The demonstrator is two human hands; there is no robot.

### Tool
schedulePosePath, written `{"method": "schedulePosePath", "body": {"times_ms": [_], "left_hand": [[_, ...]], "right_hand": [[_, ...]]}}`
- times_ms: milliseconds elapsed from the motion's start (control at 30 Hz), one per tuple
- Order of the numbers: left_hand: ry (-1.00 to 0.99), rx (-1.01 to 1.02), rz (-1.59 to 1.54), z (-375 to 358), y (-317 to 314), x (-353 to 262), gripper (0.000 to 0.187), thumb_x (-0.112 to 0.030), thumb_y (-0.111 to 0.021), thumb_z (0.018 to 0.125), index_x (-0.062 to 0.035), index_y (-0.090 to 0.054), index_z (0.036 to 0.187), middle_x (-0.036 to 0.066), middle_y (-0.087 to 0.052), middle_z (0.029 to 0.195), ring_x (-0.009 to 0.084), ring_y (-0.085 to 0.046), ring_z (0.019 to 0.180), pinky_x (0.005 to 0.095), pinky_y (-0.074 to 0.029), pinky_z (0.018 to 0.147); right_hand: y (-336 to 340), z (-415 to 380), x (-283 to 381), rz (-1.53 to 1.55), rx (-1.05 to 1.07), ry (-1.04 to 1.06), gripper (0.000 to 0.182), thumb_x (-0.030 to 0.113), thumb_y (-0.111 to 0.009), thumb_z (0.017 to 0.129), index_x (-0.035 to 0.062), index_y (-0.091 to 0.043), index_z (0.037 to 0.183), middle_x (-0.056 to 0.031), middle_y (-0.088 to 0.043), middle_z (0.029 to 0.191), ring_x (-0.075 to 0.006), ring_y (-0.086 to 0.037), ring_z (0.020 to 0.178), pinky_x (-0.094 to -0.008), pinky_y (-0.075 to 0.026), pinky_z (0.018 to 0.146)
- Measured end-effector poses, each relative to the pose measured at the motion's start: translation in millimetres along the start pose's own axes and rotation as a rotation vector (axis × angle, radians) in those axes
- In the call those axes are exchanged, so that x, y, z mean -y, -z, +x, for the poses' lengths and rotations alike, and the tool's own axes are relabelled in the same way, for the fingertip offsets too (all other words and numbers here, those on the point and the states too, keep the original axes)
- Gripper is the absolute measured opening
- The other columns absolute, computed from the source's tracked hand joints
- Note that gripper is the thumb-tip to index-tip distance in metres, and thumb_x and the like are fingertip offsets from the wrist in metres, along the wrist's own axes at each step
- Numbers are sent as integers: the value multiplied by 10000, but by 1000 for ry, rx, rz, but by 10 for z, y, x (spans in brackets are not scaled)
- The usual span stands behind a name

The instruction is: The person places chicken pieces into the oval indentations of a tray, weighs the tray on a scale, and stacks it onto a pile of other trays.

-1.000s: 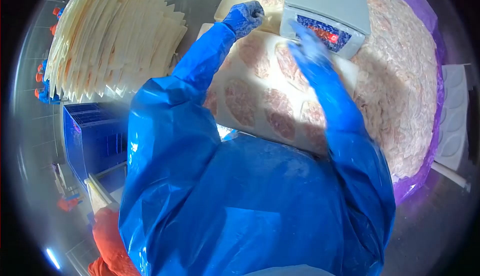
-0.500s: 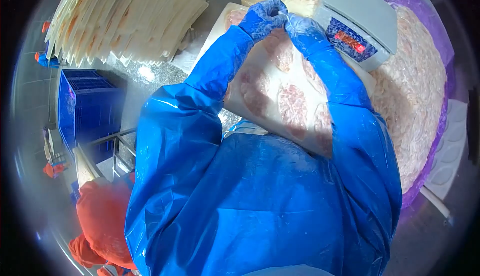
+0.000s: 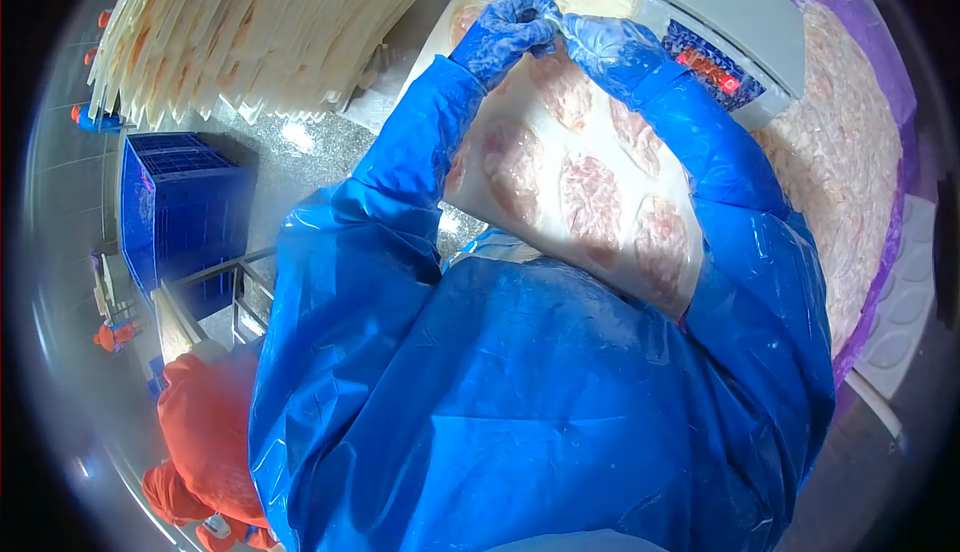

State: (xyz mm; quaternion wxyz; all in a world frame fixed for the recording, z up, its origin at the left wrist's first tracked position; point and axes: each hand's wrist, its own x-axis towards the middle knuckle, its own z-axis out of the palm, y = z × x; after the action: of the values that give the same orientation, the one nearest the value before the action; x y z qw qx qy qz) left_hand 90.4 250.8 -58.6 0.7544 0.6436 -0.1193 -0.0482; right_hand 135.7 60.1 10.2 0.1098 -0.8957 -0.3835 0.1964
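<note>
My left hand (image 3: pixel 508 40), in a wet blue glove, is closed with its fingers curled. Its fingertips meet those of my right hand (image 3: pixel 615 52), gloved alike and pinched shut. Something small and pale may be between them, too small to name. Both hands are above the far part of a white moulded tray (image 3: pixel 545 207). Oval hollows in this tray hold pale pink minced meat (image 3: pixel 592 207). Just to the right of my right hand stands a grey weighing scale (image 3: pixel 728 17) with a lit red display.
A large mass of pale minced meat (image 3: pixel 845 162) lies on purple plastic sheeting (image 3: pixel 900 82) at the right. Many stacked white trays (image 3: pixel 250 32) stand at the upper left. Below them is a blue crate (image 3: pixel 185 222). A person in orange (image 3: pixel 205 422) is at the lower left.
My hands have shifted slightly left and stay together at the fingertips. My right forearm has tilted flatter, and more of the tray's right side shows.
</note>
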Motion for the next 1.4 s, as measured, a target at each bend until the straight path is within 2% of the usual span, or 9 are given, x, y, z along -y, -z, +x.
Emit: {"method": "schedulePosePath", "body": {"times_ms": [133, 333, 633, 767, 833, 900, 1067, 1167, 1400], "left_hand": [[1, -75, -14, -93, -67, 2, 184, -104, -638, 916, -30, -626, 1083, 53, -651, 932, 144, -604, 818, 275, -505, 750], [13, -143, -143, -280, -124, -18, 208, -106, -642, 915, -23, -605, 1103, 71, -648, 949, 155, -599, 816, 279, -501, 741], [-30, -179, -242, -535, -393, -227, 138, -73, -642, 916, -19, -588, 1031, 49, -590, 894, 137, -563, 776, 271, -469, 715], [-28, -289, -35, -525, -867, -208, 122, -66, -655, 918, -25, -626, 1029, 61, -639, 935, 146, -608, 795, 279, -489, 746], [-180, -252, 307, -497, -1180, -87, 155, -106, -644, 937, -27, -630, 1069, 78, -661, 993, 151, -642, 869, 284, -513, 814], [-343, -138, 593, -479, -1420, 143, 272, -112, -665, 911, -56, -625, 1173, 94, -669, 1110, 193, -643, 1010, 325, -498, 936], [-267, 190, 1345, -818, -1616, 448, 611, -421, -564, 941, -162, -435, 1479, 150, -155, 1628, 464, -90, 1481, 652, -84, 1153], [-298, 118, 1324, -903, -1554, 362, 657, -425, -586, 925, -178, -396, 1503, 169, -159, 1624, 451, -87, 1487, 627, -72, 1167], [-321, 185, 1206, -802, -1921, 517, 792, -450, -585, 919, -13, -294, 1511, 230, -236, 1581, 419, -202, 1470, 546, -138, 1189]], "right_hand": [[45, -27, 78, 86, 146, -28, 529, 394, -478, 970, 192, -454, 1458, -147, -428, 1509, -246, -446, 1363, -402, -337, 1140], [-470, 170, -306, -23, -536, 339, 214, 313, -594, 909, 141, -713, 953, -134, -702, 804, -357, -678, 758, -481, -534, 682], [-322, 394, -735, -209, -669, 273, 288, 138, -479, 981, 155, -645, 1215, -81, -681, 1175, -227, -666, 1041, -362, -526, 913], [-171, -12, -730, -383, -802, 453, 399, 254, -513, 963, 119, -598, 1329, -169, -665, 1208, -345, -641, 1087, -428, -477, 989], [19, -369, -688, 189, -729, 558, 445, 165, -580, 923, 119, -567, 1365, -186, -622, 1281, -311, -610, 1164, -419, -447, 1033], [7, -763, -861, -4, -602, 369, 627, 180, -651, 878, 153, -443, 1469, -186, -424, 1500, -236, -444, 1367, -398, -324, 1149], [-336, -1450, -1239, 324, -807, 364, 235, 77, -562, 937, 35, -646, 1153, -120, -696, 1102, -268, -665, 992, -339, -535, 886], [-729, -1948, -1445, 1138, -744, 84, 251, 64, -565, 964, -31, -619, 1190, -136, -671, 1166, -222, -634, 1069, -328, -512, 937], [-1054, -2317, -1521, 797, -853, -245, 325, 173, -526, 998, -13, -604, 1253, -134, -623, 1285, -212, -583, 1184, -330, -441, 1007]]}}
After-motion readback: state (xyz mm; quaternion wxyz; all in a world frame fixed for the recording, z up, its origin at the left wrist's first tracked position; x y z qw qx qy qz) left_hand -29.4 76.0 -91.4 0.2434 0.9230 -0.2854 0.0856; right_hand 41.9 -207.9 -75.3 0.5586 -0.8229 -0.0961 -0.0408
